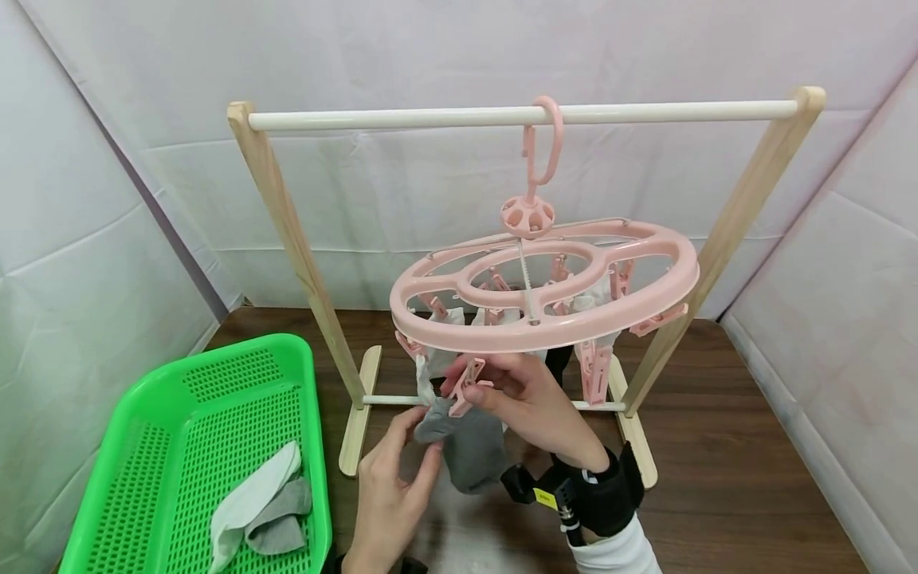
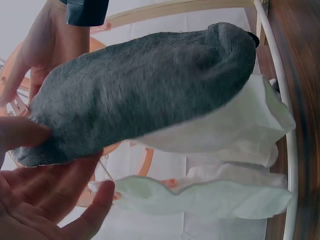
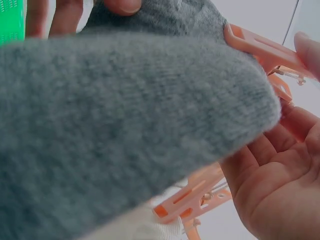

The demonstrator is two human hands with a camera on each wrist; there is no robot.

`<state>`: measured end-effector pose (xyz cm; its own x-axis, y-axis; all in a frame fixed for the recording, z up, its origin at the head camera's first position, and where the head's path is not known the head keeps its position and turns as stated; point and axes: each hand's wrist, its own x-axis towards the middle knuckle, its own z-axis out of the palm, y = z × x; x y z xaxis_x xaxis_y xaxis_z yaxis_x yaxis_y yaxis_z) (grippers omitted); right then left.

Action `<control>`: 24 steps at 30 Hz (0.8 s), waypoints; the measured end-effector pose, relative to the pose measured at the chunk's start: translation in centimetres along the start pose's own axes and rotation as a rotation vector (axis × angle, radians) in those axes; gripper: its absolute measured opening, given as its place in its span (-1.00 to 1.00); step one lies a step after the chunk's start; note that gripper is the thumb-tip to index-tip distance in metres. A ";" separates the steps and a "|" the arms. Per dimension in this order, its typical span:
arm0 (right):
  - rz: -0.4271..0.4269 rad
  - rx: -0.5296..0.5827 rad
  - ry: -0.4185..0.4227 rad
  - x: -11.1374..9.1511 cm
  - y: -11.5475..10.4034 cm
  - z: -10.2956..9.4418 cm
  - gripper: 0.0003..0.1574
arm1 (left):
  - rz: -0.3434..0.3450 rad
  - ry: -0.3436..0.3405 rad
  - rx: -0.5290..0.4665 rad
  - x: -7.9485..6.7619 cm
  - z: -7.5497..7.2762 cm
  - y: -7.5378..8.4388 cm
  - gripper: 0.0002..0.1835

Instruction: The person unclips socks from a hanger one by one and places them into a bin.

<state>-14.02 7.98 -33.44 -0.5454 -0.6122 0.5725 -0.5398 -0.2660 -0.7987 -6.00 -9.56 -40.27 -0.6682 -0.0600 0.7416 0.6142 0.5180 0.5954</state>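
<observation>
The left grip (image 1: 390, 488) pinches the upper edge of a grey sock (image 1: 475, 453) between thumb and fingers, and the sock's body hangs from there, below and to the right, in front of the right grip. The right grip (image 1: 534, 410) squeezes a pink clothespin (image 1: 469, 387) by its handles, thumb on the near one; the clothespin's tip meets the sock's upper edge just beside the left fingertips. Whether it has closed on the fabric cannot be told.

Right above both grips is a tilted pink oval drying hanger (image 1: 502, 341), hooked over the white rod (image 1: 373, 119) of a wood-sided rack, which stands on the dark wooden table (image 1: 760, 454) beyond the hands. White socks (image 2: 235, 125) hang from the hanger behind the grips, and a black cloth (image 1: 558, 365) shows just past the right one. Well to the left of the left grip sits a green perforated basket (image 1: 319, 454), holding a white sock (image 1: 247, 498) and a folded grey piece (image 1: 278, 522) that touch each other.
</observation>
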 end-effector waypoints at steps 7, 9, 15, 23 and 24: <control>0.032 0.060 -0.005 -0.3 -0.3 -0.6 -0.69 | 0.039 0.004 -0.018 0.0 0.2 0.4 -0.64; 0.025 0.074 -0.010 -0.4 -0.3 -0.7 -0.69 | 0.038 0.002 -0.018 -0.1 0.2 0.4 -0.65; 0.000 0.119 -0.021 -0.4 -0.1 -1.0 -0.71 | 0.023 -0.005 0.004 -0.2 0.2 0.5 -0.68; -0.027 0.077 0.013 -0.5 -0.2 -1.2 -0.72 | -0.018 -0.009 0.040 -0.6 -0.4 0.4 -0.61; -0.028 0.069 0.018 -0.5 -0.2 -1.2 -0.71 | -0.021 -0.003 0.045 -0.6 -0.6 0.3 -0.61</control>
<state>-14.46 9.24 -33.36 -0.5426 -0.5901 0.5978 -0.5100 -0.3340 -0.7927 -5.15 -9.82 -40.35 -0.6821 -0.0682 0.7281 0.5806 0.5548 0.5959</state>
